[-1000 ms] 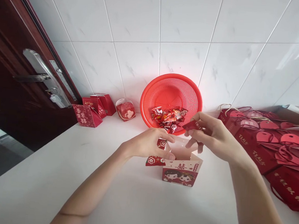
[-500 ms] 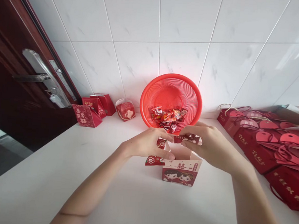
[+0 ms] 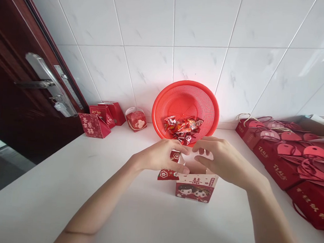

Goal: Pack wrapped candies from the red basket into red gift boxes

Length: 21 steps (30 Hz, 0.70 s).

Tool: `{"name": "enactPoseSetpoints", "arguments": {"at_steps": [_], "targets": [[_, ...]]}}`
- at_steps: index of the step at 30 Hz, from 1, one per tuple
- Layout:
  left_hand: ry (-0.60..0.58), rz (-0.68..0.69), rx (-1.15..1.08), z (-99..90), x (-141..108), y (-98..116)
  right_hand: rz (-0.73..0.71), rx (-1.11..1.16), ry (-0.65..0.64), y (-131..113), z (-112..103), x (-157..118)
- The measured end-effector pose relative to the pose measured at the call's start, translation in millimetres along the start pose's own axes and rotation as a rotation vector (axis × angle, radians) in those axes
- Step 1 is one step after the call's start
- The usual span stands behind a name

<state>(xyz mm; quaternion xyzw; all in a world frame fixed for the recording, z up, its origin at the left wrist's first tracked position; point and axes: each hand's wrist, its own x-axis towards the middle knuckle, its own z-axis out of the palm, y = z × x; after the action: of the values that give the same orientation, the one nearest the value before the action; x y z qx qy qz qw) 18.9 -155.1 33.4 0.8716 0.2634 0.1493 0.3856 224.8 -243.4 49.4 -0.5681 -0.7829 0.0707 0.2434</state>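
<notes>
A small cardboard gift box, with two cartoon figures on its front, stands upright on the table with its top open. My left hand is at its left rim, thumb over the box edge. In it is a red packet with white flowers, showing between and below the fingers; its lower edge looks toothed like a candy wrapper. Above the right side of the opening hovers my right hand, fingers curved and thumb apart, with nothing visible in it. The inside bottom of the box is hidden.
A red plastic basket leans on the tiled wall, with wrapped candies in it. Several red gift boxes line the right side. Smaller red boxes and a round-topped box stand at the left, near a door.
The dark red packet lettered "SWEET" has left my right hand and is out of sight. The right fingers have opened slightly. My left hand and the box have stayed in place.
</notes>
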Motion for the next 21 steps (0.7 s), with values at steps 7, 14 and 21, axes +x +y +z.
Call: {"name": "enactPoseSetpoints", "arguments": {"at_steps": [7, 14, 21], "targets": [[-0.020, 0.026, 0.082, -6.3, -4, 5, -0.018, 0.172, -0.077, -7, -1, 0], [0.270, 0.169, -0.099, -1.2, -3, 13, -0.047, 0.299, -0.063, -12, -4, 1], [0.594, 0.170, -0.172, 12.7, 2, 14, 0.040, 0.420, 0.027, -25, 16, 8]]}}
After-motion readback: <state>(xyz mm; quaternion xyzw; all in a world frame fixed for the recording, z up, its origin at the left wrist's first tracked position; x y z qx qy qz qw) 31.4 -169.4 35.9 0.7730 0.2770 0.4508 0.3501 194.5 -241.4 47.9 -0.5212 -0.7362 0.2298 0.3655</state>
